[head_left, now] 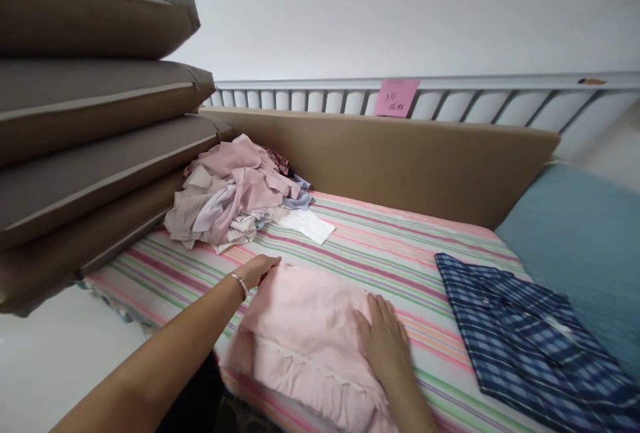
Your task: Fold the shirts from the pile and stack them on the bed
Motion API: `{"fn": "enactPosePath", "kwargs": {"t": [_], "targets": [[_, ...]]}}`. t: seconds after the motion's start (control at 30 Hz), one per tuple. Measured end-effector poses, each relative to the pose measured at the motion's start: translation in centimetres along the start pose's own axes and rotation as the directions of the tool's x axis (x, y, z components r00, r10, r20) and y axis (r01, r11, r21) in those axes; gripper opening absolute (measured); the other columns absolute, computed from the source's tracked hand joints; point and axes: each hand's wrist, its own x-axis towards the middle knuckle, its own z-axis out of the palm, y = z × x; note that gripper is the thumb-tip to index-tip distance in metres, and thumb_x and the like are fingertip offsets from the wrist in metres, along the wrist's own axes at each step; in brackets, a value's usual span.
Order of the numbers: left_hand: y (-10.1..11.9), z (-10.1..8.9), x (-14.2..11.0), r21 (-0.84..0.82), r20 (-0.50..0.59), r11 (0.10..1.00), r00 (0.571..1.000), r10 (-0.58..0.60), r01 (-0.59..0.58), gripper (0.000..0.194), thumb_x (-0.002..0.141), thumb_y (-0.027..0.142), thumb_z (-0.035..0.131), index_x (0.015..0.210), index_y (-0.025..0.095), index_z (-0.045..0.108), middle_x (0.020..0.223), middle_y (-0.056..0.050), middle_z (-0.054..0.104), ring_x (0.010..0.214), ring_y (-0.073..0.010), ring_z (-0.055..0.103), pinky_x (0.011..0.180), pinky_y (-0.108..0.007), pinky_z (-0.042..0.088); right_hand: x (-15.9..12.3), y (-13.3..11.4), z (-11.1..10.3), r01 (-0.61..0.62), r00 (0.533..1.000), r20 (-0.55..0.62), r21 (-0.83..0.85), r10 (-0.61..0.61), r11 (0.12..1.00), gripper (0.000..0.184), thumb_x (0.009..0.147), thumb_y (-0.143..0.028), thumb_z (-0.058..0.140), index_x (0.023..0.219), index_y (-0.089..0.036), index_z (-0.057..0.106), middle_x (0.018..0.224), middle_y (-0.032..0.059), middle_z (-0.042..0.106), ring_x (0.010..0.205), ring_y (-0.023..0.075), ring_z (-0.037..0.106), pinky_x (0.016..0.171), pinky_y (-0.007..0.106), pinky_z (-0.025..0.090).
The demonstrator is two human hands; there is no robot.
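A folded pale pink garment [305,333] lies on the striped sheet [400,253] near the bed's front edge. My left hand [260,269], with a thin bracelet at the wrist, rests at the garment's far left corner, fingers stretched along its edge. My right hand [385,339] lies flat on the garment's right side, fingers extended and together. Neither hand grips anything.
A heap of pink and white clothes [235,196] sits at the back left. A folded blue plaid shirt [530,333] lies to the right. Stacked brown cushions [85,119] rise on the left, a brown cushion [400,159] lines the back, a blue cushion [580,239] sits right.
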Motion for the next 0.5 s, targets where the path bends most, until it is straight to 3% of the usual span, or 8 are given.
{"fn": "enactPosePath", "kwargs": {"t": [0.07, 0.17, 0.27, 0.33, 0.5], "targets": [[0.0, 0.0, -0.3, 0.032, -0.008, 0.998, 0.999, 0.050, -0.050, 0.037, 0.071, 0.050, 0.064, 0.069, 0.013, 0.059, 0.063, -0.005, 0.064, 0.059, -0.0182, 0.061, 0.055, -0.028, 0.045, -0.1, 0.0, 0.3, 0.008, 1.000, 0.017, -0.021, -0.008, 1.000, 0.058, 0.089, -0.044, 0.030, 0.136, -0.013, 0.043, 0.143, 0.0128, 0.041, 0.134, 0.0294, 0.033, 0.107, 0.047, 0.028], [0.1, -0.2, -0.8, 0.131, -0.121, 0.979, 0.978, 0.170, -0.154, 0.035, 0.079, 0.048, 0.055, 0.072, 0.014, 0.057, 0.074, -0.008, 0.067, 0.069, -0.0199, 0.062, 0.059, -0.027, 0.044, -0.2, 0.1, 0.3, 0.011, 0.999, 0.033, -0.026, -0.010, 1.000, 0.059, 0.089, -0.046, 0.030, 0.137, -0.013, 0.041, 0.143, 0.0123, 0.041, 0.134, 0.0295, 0.032, 0.108, 0.047, 0.027], [-0.7, -0.2, -1.2, 0.283, -0.241, 0.927, 0.917, 0.316, -0.245, 0.031, 0.086, 0.044, 0.045, 0.078, 0.016, 0.055, 0.091, -0.012, 0.066, 0.091, -0.0236, 0.061, 0.070, -0.028, 0.042, -0.4, 0.0, 0.2, 0.004, 1.000, 0.031, -0.045, -0.002, 0.999, 0.059, 0.089, -0.046, 0.030, 0.137, -0.013, 0.041, 0.143, 0.0113, 0.041, 0.135, 0.0293, 0.031, 0.108, 0.047, 0.027], [-1.7, 0.0, -1.2, 0.367, -0.262, 0.889, 0.887, 0.381, -0.273, 0.026, 0.086, 0.040, 0.046, 0.080, 0.016, 0.055, 0.096, -0.014, 0.065, 0.102, -0.0255, 0.058, 0.078, -0.029, 0.040, -0.4, -0.1, 0.2, 0.002, 1.000, 0.029, -0.067, 0.000, 0.998, 0.059, 0.089, -0.045, 0.030, 0.137, -0.013, 0.041, 0.143, 0.0103, 0.041, 0.134, 0.0290, 0.031, 0.108, 0.047, 0.026], [-3.8, 0.7, -0.4, 0.404, -0.241, 0.874, 0.891, 0.385, -0.269, 0.019, 0.083, 0.034, 0.053, 0.075, 0.017, 0.055, 0.086, -0.012, 0.066, 0.099, -0.0244, 0.060, 0.082, -0.030, 0.039, -0.5, 0.1, 0.6, 0.003, 0.999, 0.037, -0.086, 0.000, 0.996, 0.061, 0.089, -0.048, 0.029, 0.136, -0.012, 0.042, 0.143, 0.0117, 0.042, 0.133, 0.0297, 0.033, 0.107, 0.046, 0.028]]}}
